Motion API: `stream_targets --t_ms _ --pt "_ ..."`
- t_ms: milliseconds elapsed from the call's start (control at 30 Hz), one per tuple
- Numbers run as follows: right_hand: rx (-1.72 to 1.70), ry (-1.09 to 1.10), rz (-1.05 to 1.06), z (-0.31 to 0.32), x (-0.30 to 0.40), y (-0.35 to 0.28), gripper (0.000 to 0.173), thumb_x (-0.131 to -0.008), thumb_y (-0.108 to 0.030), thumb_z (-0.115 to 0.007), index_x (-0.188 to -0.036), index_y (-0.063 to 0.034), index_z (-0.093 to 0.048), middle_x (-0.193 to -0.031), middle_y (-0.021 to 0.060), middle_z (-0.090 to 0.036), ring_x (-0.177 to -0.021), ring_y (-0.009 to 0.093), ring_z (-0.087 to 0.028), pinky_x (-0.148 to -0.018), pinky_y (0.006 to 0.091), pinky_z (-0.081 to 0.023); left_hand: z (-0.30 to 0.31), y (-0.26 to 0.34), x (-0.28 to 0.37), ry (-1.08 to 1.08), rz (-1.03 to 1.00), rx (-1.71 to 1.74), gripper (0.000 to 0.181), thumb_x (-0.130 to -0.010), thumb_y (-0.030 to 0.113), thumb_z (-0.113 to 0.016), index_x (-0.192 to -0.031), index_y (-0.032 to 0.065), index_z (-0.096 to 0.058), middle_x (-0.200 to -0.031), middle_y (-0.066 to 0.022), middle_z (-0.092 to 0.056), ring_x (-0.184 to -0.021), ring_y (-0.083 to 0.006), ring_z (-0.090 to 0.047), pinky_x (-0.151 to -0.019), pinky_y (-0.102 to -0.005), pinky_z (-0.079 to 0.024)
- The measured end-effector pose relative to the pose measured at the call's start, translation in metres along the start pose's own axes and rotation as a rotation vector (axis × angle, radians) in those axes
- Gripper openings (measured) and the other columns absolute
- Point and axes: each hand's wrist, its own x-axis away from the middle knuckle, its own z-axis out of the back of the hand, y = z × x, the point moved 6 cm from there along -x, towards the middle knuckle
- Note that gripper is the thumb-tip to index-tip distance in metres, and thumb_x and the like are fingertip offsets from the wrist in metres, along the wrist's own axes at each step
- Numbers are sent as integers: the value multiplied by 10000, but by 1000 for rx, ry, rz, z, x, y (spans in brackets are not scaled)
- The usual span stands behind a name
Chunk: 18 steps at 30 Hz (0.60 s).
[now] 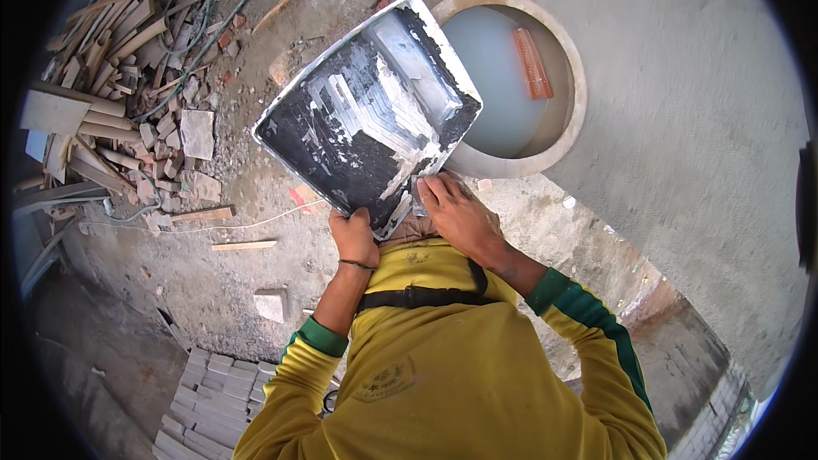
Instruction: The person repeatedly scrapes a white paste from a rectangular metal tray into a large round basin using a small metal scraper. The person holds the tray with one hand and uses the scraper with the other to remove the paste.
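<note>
A black rectangular paint tray [307, 160], its rim and inside smeared with white and grey residue, is tilted in front of my waist. My left hand [355, 237] grips its near left corner, thumb over the rim. At the near right edge my right hand [461, 216] holds a small flat grey piece [419, 197], possibly a scraper, against the tray; its far side is hidden by the fingers. Just beyond the tray stands a round concrete basin [575, 86] holding cloudy water, with an orange perforated block [532, 65] partly in the water.
Bamboo and wood scraps [121, 32], broken bricks [160, 169] and a green hose [203, 38] lie at the left. A smooth grey cement surface [677, 89] extends along the right. Grey paving blocks [211, 406] are stacked at the lower left, and a pale block [271, 305] lies nearer.
</note>
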Motion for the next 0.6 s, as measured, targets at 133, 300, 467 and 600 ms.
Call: stream_targets --t_ms 133,300,467,600 --pt "-110 27 -89 -12 -18 35 447 -846 -63 -595 -1280 38 -564 -1204 107 -552 -1203 288 -557 -981 423 -518 2 1 -2 -101 -33 -186 316 -772 -97 -504 -1044 -64 -661 -1007 -69 -708 -885 -156 -650 -830 -278 -503" --pt "-195 19 1 -9 -16 31 475 -832 2 -572 -1306 36 -543 -1219 125 -543 -1184 302 -565 -917 369 -560 12 3 -5 -63 -155 -259 308 -786 -76 -504 -1055 -71 -654 -1015 -73 -708 -891 -155 -643 -832 -283 -500" --pt "-253 14 -69 -15 -27 58 487 -821 6 -581 -1307 32 -547 -1234 129 -543 -1194 317 -564 -1018 382 -500 18 -6 5 19 -44 -149 336 -774 -88 -485 -1071 -74 -642 -1034 -67 -693 -905 -153 -631 -838 -275 -495" --pt "-158 4 230 16 -18 4 533 -807 17 -593 -1338 20 -538 -1277 110 -548 -1191 302 -580 -939 381 -544 28 -8 -1 121 19 -47 303 -752 -107 -491 -1012 -51 -635 -944 -50 -663 -809 -160 -600 -744 -294 -487"
